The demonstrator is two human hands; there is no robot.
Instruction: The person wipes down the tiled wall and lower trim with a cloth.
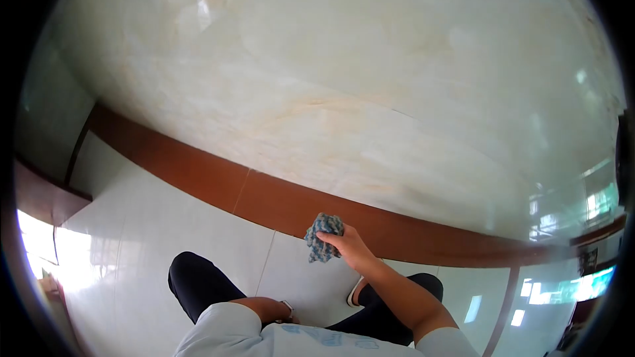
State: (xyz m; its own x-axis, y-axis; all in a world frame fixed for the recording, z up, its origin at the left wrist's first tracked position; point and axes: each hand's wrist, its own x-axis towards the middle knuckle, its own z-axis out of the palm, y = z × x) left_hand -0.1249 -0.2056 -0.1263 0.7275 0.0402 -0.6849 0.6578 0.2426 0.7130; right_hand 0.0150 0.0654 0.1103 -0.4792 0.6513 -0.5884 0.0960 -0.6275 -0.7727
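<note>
My right hand (351,246) is closed around a crumpled grey-blue cloth (323,238), with the thumb pressed on top of it. The cloth has a knobbly, mottled texture. It is held out in front of me, over the lower edge of a reddish-brown skirting board (291,205); whether it touches the board I cannot tell. My left hand (290,320) is low between my legs, close to my body, with a band on its wrist. Its fingers are too hidden to read.
A glossy, pale marbled wall (370,92) rises above the skirting. Light tiles cover the floor (198,225) around my bent knees. A brown ledge (49,192) juts out at the left. Bright reflections and dark objects stand at the far right.
</note>
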